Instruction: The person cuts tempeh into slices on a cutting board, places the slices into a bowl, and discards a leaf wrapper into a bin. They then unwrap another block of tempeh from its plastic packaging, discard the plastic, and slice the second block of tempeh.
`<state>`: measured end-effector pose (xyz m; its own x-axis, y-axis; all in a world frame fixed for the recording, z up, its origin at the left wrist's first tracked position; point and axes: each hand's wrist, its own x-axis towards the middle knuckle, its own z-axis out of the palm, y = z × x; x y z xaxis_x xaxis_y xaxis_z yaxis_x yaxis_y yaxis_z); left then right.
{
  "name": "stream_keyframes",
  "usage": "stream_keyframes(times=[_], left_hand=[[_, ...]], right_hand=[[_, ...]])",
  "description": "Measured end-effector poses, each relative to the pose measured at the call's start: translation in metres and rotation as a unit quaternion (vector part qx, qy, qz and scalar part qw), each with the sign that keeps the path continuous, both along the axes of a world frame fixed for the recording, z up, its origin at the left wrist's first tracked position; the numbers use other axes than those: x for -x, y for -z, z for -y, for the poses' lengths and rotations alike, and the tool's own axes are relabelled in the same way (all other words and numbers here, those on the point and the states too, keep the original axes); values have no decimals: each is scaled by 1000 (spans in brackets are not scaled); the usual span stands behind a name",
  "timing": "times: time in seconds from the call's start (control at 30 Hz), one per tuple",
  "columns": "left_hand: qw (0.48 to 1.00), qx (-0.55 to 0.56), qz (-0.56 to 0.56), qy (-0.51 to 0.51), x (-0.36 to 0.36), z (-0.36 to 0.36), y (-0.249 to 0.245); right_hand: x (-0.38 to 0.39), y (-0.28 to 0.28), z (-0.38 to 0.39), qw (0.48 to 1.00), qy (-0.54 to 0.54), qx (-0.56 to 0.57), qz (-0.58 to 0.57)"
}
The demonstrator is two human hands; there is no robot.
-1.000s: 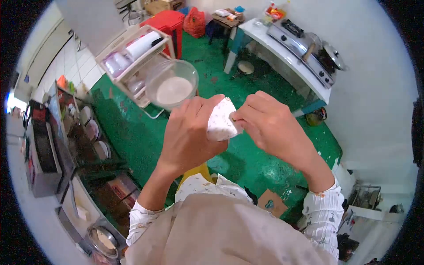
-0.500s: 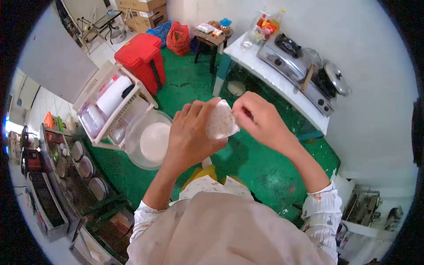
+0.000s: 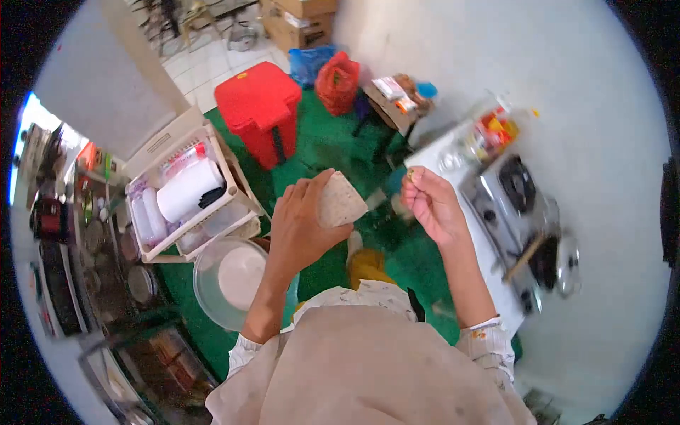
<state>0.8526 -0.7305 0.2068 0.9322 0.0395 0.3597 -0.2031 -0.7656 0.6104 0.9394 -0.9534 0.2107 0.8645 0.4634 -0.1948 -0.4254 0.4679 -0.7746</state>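
Note:
My left hand is wrapped round a pale, speckled, flat-sided block that looks like tempeh, holding it in front of my body. To its right, my right hand is raised with thumb and fingers pinched. A tiny greenish-yellow bit shows at those fingertips, too small to name. The two hands are apart. Below and left of my left hand, a clear plastic tub stands on the floor, with something round and white in it.
On the left are a cream plastic rack with packs and a roll, and a cluttered dark shelf. A red bin stands ahead. At right, a white table carries bottles and a gas stove. A small stool holds packets.
My right hand has moved away from the block, up and to the right, and turned palm inward. The block stays in my left hand. The camera view has swung leftward.

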Motion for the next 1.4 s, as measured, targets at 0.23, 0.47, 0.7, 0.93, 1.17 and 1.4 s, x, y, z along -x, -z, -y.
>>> stream_keyframes(times=[0.23, 0.47, 0.7, 0.93, 1.17, 1.4], left_hand=[[981, 48, -94, -162, -86, -9, 4], [955, 107, -90, -261, -188, -55, 18], [927, 140, -78, -338, -305, -140, 38], [900, 136, -102, -400, -404, -225, 15], [830, 164, -95, -525, -500, -270, 29], [701, 214, -91, -675, -576, -268, 37]], right_hand=[[-153, 12, -24, 998, -42, 12, -43], [-290, 26, -99, 991, -113, -29, -61], [-448, 42, -191, 987, -139, -17, -82], [-573, 58, -284, 977, -170, -26, -127], [-697, 110, -373, 937, -298, 51, -175], [-800, 111, -498, 846, -506, 138, -100]])
